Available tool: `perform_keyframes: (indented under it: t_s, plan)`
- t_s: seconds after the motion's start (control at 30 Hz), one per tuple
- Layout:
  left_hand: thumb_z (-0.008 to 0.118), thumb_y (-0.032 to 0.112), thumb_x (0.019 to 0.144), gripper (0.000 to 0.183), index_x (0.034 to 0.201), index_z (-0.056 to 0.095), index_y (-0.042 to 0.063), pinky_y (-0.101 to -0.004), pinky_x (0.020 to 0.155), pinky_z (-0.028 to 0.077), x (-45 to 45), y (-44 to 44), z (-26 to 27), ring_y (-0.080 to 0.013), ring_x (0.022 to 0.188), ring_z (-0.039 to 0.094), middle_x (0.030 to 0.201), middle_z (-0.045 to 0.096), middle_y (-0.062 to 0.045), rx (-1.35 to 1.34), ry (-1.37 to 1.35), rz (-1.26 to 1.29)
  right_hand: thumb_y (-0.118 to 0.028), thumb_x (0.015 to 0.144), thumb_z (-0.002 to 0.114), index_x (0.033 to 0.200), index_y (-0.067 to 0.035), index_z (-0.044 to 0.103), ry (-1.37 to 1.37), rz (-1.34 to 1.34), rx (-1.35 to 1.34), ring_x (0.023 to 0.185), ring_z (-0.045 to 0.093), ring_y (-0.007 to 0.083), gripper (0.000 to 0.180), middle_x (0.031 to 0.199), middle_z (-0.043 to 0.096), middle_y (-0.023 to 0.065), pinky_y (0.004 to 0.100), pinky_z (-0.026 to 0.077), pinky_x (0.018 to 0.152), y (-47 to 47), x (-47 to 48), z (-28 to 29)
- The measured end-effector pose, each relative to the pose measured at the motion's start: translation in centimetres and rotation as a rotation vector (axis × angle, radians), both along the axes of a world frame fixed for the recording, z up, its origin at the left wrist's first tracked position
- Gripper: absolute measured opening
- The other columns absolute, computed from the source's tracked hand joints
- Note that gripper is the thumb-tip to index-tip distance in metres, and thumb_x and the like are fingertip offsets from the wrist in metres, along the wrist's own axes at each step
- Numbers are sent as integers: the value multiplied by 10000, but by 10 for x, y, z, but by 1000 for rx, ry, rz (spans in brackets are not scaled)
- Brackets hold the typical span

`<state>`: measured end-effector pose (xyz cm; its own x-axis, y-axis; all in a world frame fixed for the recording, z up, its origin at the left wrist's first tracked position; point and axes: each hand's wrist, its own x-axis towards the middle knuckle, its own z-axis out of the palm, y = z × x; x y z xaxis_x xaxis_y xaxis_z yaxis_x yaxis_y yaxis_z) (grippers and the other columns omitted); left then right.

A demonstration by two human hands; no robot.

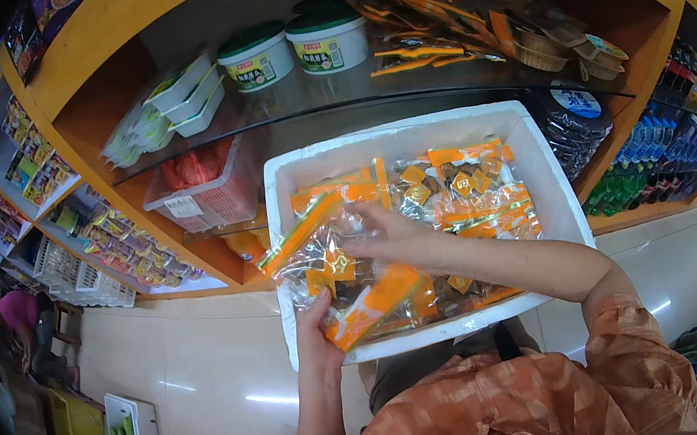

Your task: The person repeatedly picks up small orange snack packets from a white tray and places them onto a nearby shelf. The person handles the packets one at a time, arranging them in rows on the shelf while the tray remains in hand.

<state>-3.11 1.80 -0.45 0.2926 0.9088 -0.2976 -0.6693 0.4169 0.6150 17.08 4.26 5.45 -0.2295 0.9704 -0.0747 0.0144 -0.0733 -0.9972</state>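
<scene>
In front of me a white foam box (560, 203) holds several clear plastic bags of brown food with orange printed bands. My left hand (319, 333) grips the lower left edge of one such bag (363, 305), tilted over the box's left side. Over that same bag reaches my right hand (386, 235), its fingers apart and at the bag's upper face; whether they press on it is hard to tell. More packed bags (481, 185) lie in the right half of the box. Some of the contents are hidden under my right forearm.
Above the box runs a glass shelf (301, 97) with white tubs (328, 44), stacked trays (194, 98) and orange-edged packets (428, 31). A pink basket (207, 199) stands left of the box, a dark bundle (574, 117) right. Another person (29, 333) is far left.
</scene>
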Motion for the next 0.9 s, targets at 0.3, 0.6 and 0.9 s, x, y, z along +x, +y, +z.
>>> perform_keyframes:
  t_s: [0.3,0.6,0.9]
  plan:
    - [588,89,865,472,1300,407,77,-415,902,503,2,-4,-1,-236,1079,566,1213,540,-92,184,76,-30,-297,861,647,1348,-27,376,-137,-150,280,1179,484,240,619,1308,454,170,336,425,946,-1,-4,-12]
    - [641,113,817,539,1311,424,100,-512,1001,400,1,2,-6,-285,1154,513,1250,526,-90,53,-126,10,-322,874,631,1342,-32,390,-116,84,243,1146,511,233,601,1260,490,187,333,456,899,-2,23,16]
    - [611,231,878,538,1347,390,89,-500,1009,393,16,-9,4,-288,1194,479,1299,492,-95,182,-20,-115,-204,880,617,1335,-24,392,-212,-11,301,1101,527,156,538,1316,478,119,287,476,850,-33,32,17]
